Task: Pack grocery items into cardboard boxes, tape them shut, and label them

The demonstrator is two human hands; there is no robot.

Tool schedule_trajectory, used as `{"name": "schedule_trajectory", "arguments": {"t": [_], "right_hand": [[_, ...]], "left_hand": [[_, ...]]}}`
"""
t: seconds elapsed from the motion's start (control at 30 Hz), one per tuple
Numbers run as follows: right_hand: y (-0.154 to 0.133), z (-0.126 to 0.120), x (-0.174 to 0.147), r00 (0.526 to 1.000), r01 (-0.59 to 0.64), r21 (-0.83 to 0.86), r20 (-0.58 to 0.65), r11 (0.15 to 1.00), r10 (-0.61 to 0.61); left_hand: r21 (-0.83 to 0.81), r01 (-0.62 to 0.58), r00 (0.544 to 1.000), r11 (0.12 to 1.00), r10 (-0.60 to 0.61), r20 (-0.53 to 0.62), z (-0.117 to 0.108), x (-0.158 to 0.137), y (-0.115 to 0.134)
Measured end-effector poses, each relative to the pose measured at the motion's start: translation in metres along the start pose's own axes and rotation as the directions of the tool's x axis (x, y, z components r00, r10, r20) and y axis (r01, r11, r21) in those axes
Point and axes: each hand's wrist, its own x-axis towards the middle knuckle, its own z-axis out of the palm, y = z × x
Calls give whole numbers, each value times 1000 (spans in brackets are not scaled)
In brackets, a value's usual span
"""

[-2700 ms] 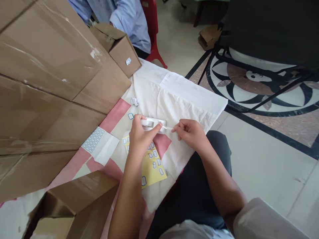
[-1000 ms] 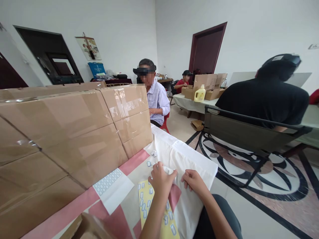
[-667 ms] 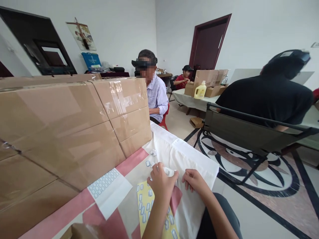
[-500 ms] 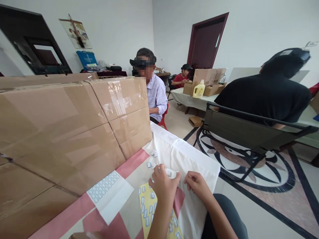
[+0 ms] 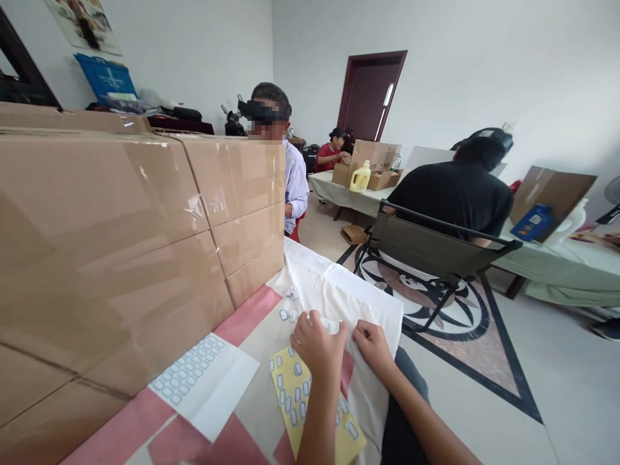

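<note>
My left hand (image 5: 317, 345) reaches over the top of a yellow sheet (image 5: 351, 445) that carries many small blue-edged white labels. Its thumb and fingers curve around a small whitish thing (image 5: 332, 325), mostly hidden, whose kind I cannot make out. Just to the right, my right hand (image 5: 374, 343) is closed with curled fingers above the white cloth; whatever they hold, if anything, is hidden. A white sheet (image 5: 225, 387) printed with rows of blue-outlined labels lies to the left. One loose label (image 5: 283, 314) and small crumpled paper scraps (image 5: 291, 292) lie beyond my left hand.
Stacked cardboard boxes (image 5: 145, 213) wall off the table's left side. The cloth-covered table (image 5: 368, 290) ends to my right. Past the boxes sits a person in a light shirt (image 5: 295, 177). Another person in black (image 5: 450, 187) sits on a folding chair (image 5: 436, 236).
The view has turned to the right, bringing more of the right-hand table into sight. My hands keep nearly the same places and poses over the table.
</note>
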Motion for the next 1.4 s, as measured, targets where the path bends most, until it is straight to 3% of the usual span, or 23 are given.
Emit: {"name": "schedule_trajectory", "arguments": {"t": [0.13,0.3,0.5,0.8,1.07,1.13,1.23,1.4], "right_hand": [[-3,3,-2,998,15,-51,-59,999,-18],[6,-3,3,983,-52,6,-175,999,52],[9,-6,4,985,-83,160,-139,984,106],[-4,-10,-1,989,-24,344,-128,939,72],[-16,-15,-18,967,81,447,-252,891,39],[-25,-15,-27,959,119,450,-283,885,15],[-49,-16,-43,957,206,452,-278,868,-82],[-109,-21,-69,926,378,495,-225,782,-305]], "left_hand": [[-46,-7,1000,999,7,-1,-3,0,-1],[-75,8,1000,997,-7,14,-8,1,2],[-59,14,1000,998,-13,18,-9,1,3],[-105,-1,999,994,5,37,-20,3,4],[-266,-19,990,964,55,131,-32,9,-13],[-328,7,990,945,40,138,-42,10,-9],[-453,1,998,891,27,55,-71,5,4],[-638,-201,977,743,203,-71,-150,-30,16]]}}
